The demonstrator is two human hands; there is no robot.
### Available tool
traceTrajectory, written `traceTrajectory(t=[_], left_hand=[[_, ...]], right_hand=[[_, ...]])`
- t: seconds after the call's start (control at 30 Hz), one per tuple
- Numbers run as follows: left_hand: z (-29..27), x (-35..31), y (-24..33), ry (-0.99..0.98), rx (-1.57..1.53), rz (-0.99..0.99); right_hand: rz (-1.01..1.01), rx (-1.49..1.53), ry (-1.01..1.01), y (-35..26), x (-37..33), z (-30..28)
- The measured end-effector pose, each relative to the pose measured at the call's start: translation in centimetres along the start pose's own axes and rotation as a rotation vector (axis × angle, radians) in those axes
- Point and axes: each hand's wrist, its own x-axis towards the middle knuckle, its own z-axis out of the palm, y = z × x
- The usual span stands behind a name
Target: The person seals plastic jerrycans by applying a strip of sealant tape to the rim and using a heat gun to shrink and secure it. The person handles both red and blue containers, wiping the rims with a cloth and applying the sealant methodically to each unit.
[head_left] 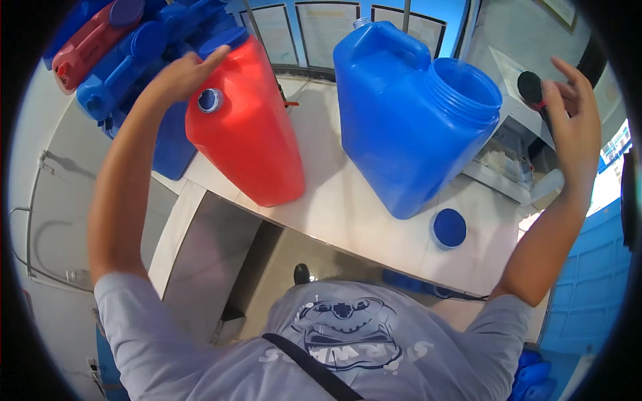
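Observation:
A red jug with a blue lid and a small round spout stands on the left part of the counter. My left hand is closed at its top, where the handle would be, one digit stretched toward the lid. In the middle stands a larger blue jug, its wide mouth uncovered. Something clear, a thin pipe or a stream, reaches down into that mouth. My right hand, raised at the far right, is closed around a black round-headed tool with a red band; its kind is unclear.
A loose blue lid lies on the pale counter near its front edge. Several blue and red jugs are heaped at the back left. A grey machine stands right of the blue jug. Framed sheets line the back.

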Motion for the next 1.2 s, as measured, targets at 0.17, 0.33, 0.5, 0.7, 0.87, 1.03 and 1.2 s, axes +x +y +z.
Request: traceTrajectory(t=[0.17,0.33,0.5,0.7,0.87,1.03,1.2], left_hand=[[1.0,8.7,-7.5,-0.610,-0.426,0.068],[-1.2,10.7,-10.2,-0.189,0.212,0.618],[5.8,17.2,-16.4,0.194,-0.143,0.850],[5.1,9.7,-12.5,-0.484,-1.557,0.063],[1.1,5.1,-13.5,-0.652,-1.643,0.175],[6.3,-0.8,-10.9,-0.467,-1.485,0.560],[15.1,-7.7,-11.2,-0.397,-1.415,0.759]], right_hand=[[-0.622,0.298,-0.372,-10.0,-9.8,6.4],[-0.226,0.292,-0.713,-10.7,-15.1,15.5],[0.031,0.434,-0.784,-13.7,-18.9,27.1],[0.156,0.518,-0.530,-22.2,-24.3,33.0],[0.079,0.645,-0.470,-21.2,-24.4,33.8],[0.972,1.345,-0.444,-10.1,-25.2,36.2],[1.179,1.064,-1.029,-12.8,-24.2,28.4]])
